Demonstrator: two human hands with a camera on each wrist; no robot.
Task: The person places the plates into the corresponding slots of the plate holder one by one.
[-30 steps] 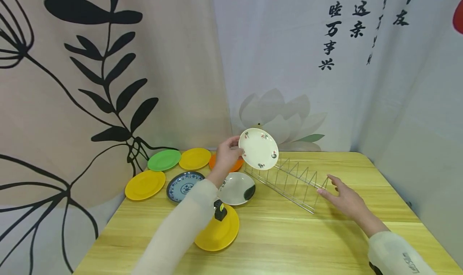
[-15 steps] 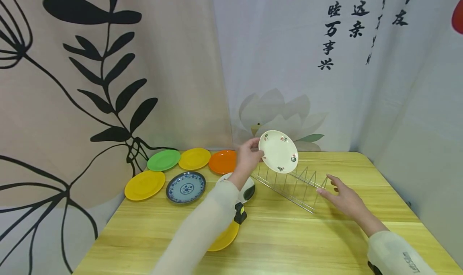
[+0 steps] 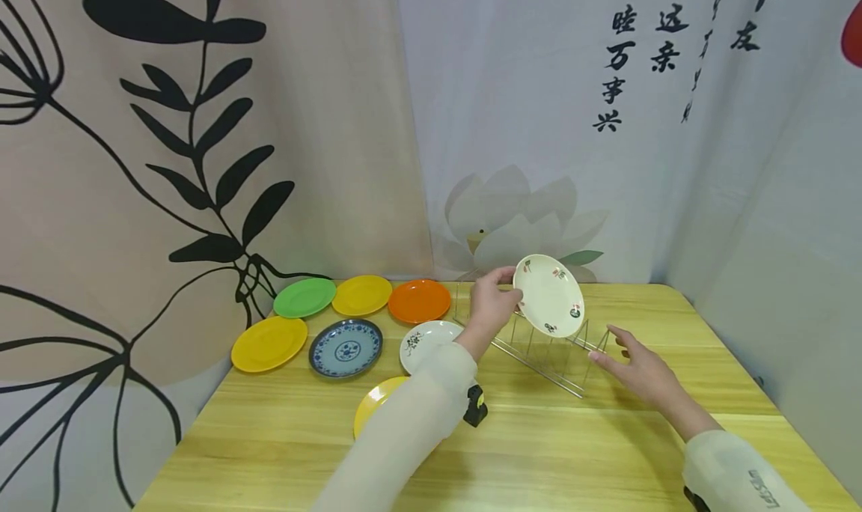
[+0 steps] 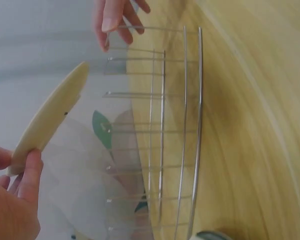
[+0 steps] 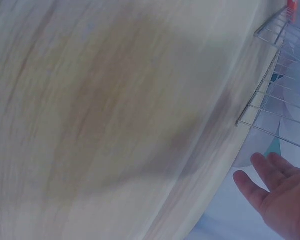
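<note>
My left hand (image 3: 491, 302) pinches the edge of a small white plate (image 3: 548, 295) with little printed motifs near its rim. The plate is tilted up, apart from and above the wire dish rack (image 3: 539, 368). In the left wrist view the plate (image 4: 50, 117) shows nearly edge-on, thumb and fingers at its rim. My right hand (image 3: 640, 366) holds the near right end of the rack between thumb and forefinger. Its other fingers stretch out loosely, as the right wrist view of the hand (image 5: 280, 192) shows. No plate stands in the rack's slots.
Left of the rack lie a green plate (image 3: 306, 299), yellow plates (image 3: 269, 345), an orange plate (image 3: 420, 301), a blue patterned plate (image 3: 346, 349) and a white plate (image 3: 424, 340). My left sleeve partly covers another yellow plate (image 3: 377, 403). A printed curtain (image 3: 350, 160) hangs behind the wooden table (image 3: 606, 452).
My left hand has carried the white plate rightward and slightly down, along the rack toward its right end. The right hand and the rack have stayed in place.
</note>
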